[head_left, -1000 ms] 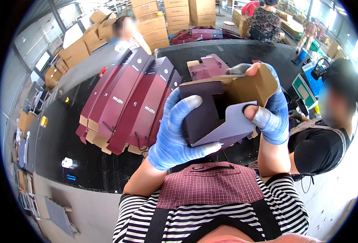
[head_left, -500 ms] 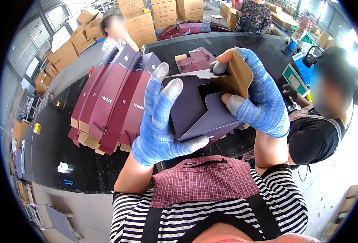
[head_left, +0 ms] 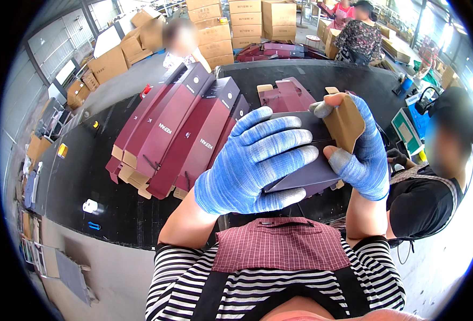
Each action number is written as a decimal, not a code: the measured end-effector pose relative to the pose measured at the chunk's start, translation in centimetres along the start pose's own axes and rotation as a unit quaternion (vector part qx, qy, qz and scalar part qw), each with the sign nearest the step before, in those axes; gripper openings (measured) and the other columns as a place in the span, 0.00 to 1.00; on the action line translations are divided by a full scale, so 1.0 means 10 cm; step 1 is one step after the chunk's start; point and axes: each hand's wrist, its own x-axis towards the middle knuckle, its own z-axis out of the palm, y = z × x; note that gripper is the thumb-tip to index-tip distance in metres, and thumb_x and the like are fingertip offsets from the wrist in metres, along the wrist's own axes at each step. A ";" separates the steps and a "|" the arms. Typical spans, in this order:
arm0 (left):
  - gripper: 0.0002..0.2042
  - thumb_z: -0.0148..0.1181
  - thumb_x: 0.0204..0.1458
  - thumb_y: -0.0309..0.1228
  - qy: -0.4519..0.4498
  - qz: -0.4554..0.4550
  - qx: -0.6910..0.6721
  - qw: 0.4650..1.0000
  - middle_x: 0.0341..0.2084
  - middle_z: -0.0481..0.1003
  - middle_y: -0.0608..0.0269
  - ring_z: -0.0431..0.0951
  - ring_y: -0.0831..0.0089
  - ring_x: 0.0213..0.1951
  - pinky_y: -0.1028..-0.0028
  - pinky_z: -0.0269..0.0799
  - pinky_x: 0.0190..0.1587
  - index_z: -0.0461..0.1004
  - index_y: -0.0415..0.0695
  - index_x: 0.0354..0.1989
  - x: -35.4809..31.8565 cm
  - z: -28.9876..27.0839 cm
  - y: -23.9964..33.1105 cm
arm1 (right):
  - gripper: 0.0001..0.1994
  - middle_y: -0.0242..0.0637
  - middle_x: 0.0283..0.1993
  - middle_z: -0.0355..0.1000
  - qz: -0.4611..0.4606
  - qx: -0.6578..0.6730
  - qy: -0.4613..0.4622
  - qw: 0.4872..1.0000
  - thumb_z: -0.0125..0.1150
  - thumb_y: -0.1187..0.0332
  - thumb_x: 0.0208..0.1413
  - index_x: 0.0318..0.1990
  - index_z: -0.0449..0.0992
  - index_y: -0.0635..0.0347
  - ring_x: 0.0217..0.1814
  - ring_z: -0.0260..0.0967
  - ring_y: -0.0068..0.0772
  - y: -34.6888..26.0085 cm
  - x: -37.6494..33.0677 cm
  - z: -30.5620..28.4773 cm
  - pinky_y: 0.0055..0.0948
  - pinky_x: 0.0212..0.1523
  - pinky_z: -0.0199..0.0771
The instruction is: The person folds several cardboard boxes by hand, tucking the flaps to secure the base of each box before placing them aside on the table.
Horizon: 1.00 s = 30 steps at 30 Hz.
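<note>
A dark purple cardboard box (head_left: 314,176) is held up in front of my chest, its end turned toward me. My left hand (head_left: 260,163), in a blue knitted glove with pale fingertips, lies across the box end with its fingers stretched out and covers much of it. On the other side, my gloved right hand (head_left: 367,155) grips the box, fingers and thumb bent round its edge. Next to that thumb a brown inner flap (head_left: 344,123) stands up. Some bare fingertips show through the right glove.
Long maroon boxes (head_left: 167,134) lie stacked on the black table (head_left: 86,171) at left. Flattened maroon cartons (head_left: 287,96) lie beyond my hands. A white roll (head_left: 90,206) and a blue clip (head_left: 94,226) sit near the front edge. A co-worker (head_left: 429,198) is close on my right.
My left hand has swung from the box's left side to lie across its end, hiding the opening. The right hand still grips the box. The view has shifted slightly.
</note>
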 end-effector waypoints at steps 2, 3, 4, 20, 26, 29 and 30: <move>0.28 0.70 0.50 0.49 0.008 0.000 -0.004 1.000 0.57 0.78 0.57 0.74 0.54 0.63 0.51 0.57 0.70 0.80 0.46 0.56 -0.01 0.02 0.01 | 0.43 0.49 0.70 0.66 -0.014 0.021 0.007 1.000 0.68 0.79 0.51 0.77 0.58 0.56 0.69 0.65 0.41 0.01 0.00 0.00 0.44 0.71 0.61; 0.28 0.70 0.50 0.49 0.009 0.001 -0.007 1.000 0.57 0.78 0.57 0.74 0.54 0.63 0.51 0.57 0.70 0.80 0.46 0.56 -0.01 0.03 0.02 | 0.43 0.49 0.71 0.65 -0.020 0.009 -0.007 1.000 0.69 0.77 0.51 0.77 0.57 0.59 0.71 0.63 0.42 0.01 -0.02 -0.01 0.43 0.72 0.59; 0.28 0.70 0.50 0.49 0.009 0.004 -0.005 1.000 0.56 0.78 0.57 0.75 0.55 0.62 0.51 0.57 0.70 0.80 0.45 0.56 0.00 0.02 0.03 | 0.43 0.49 0.72 0.65 -0.019 0.000 -0.012 1.000 0.69 0.77 0.52 0.77 0.56 0.60 0.72 0.63 0.42 -0.01 -0.02 -0.02 0.42 0.73 0.58; 0.28 0.73 0.44 0.46 0.011 0.004 -0.030 0.999 0.52 0.80 0.56 0.76 0.51 0.60 0.48 0.61 0.69 0.83 0.45 0.53 -0.03 0.02 0.01 | 0.17 0.54 0.58 0.75 -0.142 -0.114 -0.051 0.982 0.63 0.66 0.60 0.53 0.80 0.67 0.60 0.74 0.54 -0.07 0.16 0.05 0.43 0.61 0.72; 0.32 0.77 0.39 0.49 0.052 0.008 -0.062 0.997 0.57 0.77 0.52 0.74 0.46 0.62 0.48 0.64 0.66 0.82 0.45 0.52 -0.10 0.09 -0.06 | 0.16 0.55 0.57 0.75 -0.160 -0.184 -0.072 0.967 0.61 0.64 0.61 0.50 0.82 0.65 0.58 0.75 0.55 -0.13 0.19 -0.02 0.43 0.60 0.73; 0.35 0.80 0.38 0.48 0.152 0.000 -0.109 0.982 0.58 0.74 0.51 0.72 0.43 0.61 0.47 0.65 0.65 0.78 0.44 0.55 -0.14 0.23 -0.08 | 0.15 0.55 0.57 0.75 -0.141 -0.185 -0.060 0.971 0.61 0.63 0.61 0.48 0.83 0.64 0.56 0.75 0.53 -0.14 0.17 -0.01 0.42 0.58 0.73; 0.37 0.83 0.35 0.48 0.164 -0.011 -0.109 0.980 0.58 0.72 0.50 0.71 0.42 0.62 0.47 0.67 0.64 0.77 0.44 0.55 -0.17 0.25 -0.07 | 0.15 0.55 0.57 0.75 -0.142 -0.208 -0.064 0.966 0.61 0.63 0.61 0.48 0.83 0.64 0.56 0.75 0.53 -0.16 0.16 -0.03 0.42 0.57 0.74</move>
